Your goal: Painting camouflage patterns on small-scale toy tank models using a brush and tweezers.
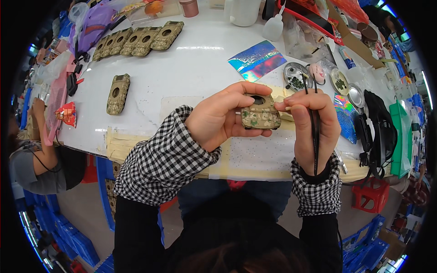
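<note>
L hand [214,123] grips a camo case [260,113] at frame centre, thumb under, fingers curled over the top, held above the worktop [191,73]. R hand [312,129] pinches the case's 3 o'clock edge w/ fingertips & clamps black tweezers [314,127] against the palm, tips up. At 11 o'clock: a row of camo cases [139,41]; a single case [118,93] lies at 9. Holo sheet [257,60] at 12, metal dish [296,76] w/ dark bits at 1. Another person [38,154] sits at 8–9.
</note>
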`<state>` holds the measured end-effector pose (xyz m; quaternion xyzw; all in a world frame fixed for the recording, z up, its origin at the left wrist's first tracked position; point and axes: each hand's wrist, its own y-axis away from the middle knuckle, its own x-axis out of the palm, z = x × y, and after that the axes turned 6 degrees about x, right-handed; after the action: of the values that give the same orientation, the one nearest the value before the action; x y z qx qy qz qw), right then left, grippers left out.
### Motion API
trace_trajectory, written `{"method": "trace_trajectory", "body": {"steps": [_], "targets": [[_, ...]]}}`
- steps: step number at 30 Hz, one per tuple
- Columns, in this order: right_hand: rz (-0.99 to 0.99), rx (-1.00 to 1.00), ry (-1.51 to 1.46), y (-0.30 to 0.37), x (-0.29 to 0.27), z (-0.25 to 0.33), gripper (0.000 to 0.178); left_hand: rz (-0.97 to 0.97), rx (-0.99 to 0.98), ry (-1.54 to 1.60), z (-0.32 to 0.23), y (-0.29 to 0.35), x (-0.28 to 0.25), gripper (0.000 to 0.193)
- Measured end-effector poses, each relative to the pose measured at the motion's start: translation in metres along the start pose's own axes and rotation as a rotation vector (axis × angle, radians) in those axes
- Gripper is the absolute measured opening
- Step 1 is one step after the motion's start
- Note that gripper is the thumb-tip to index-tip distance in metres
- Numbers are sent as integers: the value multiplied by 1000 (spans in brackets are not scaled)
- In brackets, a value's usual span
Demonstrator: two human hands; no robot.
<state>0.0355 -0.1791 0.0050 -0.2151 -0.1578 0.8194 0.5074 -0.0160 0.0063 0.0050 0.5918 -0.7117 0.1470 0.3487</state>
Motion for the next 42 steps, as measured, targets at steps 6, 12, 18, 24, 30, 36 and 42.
{"method": "trace_trajectory", "body": {"steps": [6,12,18,24,30,36,42], "targets": [[-2,-3,25,0,-1,0,4,6,8,-9,1,0,-1,36],[5,13,30,1,-1,0,3,21,11,-18,1,0,-1,37],[-75,125,-125,3,-2,5,5,-16,19,-68,0,0,2,38],[-206,-26,389,9,-35,-1,5,-25,39,-126,-1,-2,1,38],[-189,-185,759,9,-38,-15,16,-24,71,-189,3,-4,-3,37],[-92,-176,796,15,-42,-10,34,-48,125,-185,3,-4,-9,32],[43,228,218,63,-30,11,44,-50,161,-191,5,-3,-12,31]]}}
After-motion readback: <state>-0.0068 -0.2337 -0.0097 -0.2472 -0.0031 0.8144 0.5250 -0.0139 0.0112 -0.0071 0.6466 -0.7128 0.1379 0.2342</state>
